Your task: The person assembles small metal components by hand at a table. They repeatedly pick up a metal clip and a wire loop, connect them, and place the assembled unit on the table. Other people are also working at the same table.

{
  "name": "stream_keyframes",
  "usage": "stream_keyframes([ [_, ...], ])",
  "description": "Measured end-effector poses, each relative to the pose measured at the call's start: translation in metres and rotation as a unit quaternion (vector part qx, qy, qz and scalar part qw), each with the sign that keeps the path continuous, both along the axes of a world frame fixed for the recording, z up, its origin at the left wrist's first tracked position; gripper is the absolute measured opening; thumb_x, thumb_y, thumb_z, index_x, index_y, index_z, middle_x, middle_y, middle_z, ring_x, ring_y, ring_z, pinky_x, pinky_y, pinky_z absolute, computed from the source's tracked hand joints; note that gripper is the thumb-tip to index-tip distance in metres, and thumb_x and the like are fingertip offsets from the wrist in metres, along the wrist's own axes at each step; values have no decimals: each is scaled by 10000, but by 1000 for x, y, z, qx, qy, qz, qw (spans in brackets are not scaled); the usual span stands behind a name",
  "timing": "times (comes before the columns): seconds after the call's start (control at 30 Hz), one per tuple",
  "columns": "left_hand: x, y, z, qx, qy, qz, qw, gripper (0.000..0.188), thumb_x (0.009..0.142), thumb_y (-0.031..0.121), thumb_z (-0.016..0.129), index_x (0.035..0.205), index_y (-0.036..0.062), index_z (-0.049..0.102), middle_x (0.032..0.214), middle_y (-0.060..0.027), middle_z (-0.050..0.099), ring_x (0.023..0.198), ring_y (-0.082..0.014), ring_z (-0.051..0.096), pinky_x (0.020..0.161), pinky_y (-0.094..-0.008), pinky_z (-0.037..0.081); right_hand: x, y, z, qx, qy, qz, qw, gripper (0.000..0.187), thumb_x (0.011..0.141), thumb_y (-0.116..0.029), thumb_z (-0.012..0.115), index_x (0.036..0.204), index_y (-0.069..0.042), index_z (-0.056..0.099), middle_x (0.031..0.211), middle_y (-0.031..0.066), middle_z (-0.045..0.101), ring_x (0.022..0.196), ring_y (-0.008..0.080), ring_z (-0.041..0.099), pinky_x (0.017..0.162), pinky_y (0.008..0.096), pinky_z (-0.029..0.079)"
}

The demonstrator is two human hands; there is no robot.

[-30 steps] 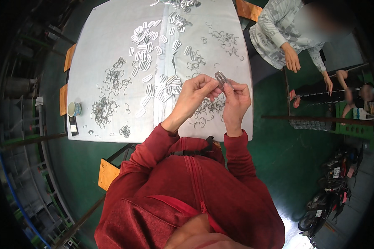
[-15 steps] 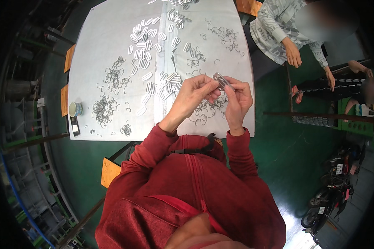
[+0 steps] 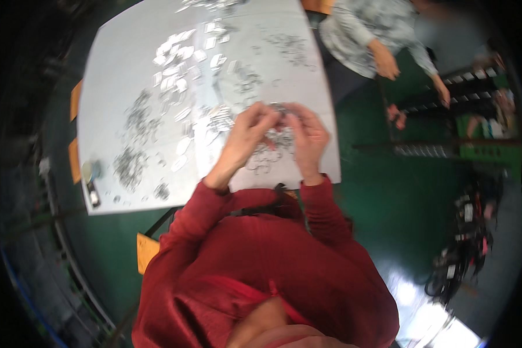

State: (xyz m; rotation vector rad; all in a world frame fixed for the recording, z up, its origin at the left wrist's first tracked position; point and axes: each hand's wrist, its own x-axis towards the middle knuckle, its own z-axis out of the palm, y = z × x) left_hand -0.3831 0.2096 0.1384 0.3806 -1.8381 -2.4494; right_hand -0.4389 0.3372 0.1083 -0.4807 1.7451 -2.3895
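Observation:
Above the near right part of the white table (image 3: pixel 113 64), my left hand (image 3: pixel 248 129) and my right hand (image 3: pixel 309 134) meet, fingers closed in pinches. Between their fingertips is a small shiny oblong metal piece (image 3: pixel 278 108), mostly hidden and blurred by motion. Beneath my hands lie thin dark curved wire pieces (image 3: pixel 262 163). Just left of my left hand sits a pile of whitish, shiny oblong pieces (image 3: pixel 219 119).
More oblong pieces (image 3: pixel 171 75) and heaps of wire pieces (image 3: pixel 130 165) spread over the table. A cup (image 3: pixel 91 170) and a dark flat object (image 3: pixel 93 194) stand at its near left corner. A person's hand (image 3: pixel 384 61) shows beyond the right edge. Motorbikes (image 3: pixel 455 255) are parked right.
The view has shifted and blurred, so the table appears turned. My hands have drawn closer together around the metal piece, which now shows less.

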Motion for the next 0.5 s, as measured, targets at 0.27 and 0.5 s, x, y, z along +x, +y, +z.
stream_keyframes([
  [0.27,-7,21,-8,-114,9,49,992,282,994,244,392,942,-7,510,804,-62,532,719,-108,542,499,-249,488,5,-2,-6,-2,14,-32,999,182,881,-16,582,1047,-29,654,929,27,669,775,51,594,668,192,493],
  [0.5,-10,20,-17,-93,26,18,995,296,1007,245,356,873,4,464,720,-70,536,556,-120,538,485,-241,461,4,4,-8,27,6,-42,999,154,869,-14,598,1016,5,638,889,55,676,699,67,609,611,202,499],
])
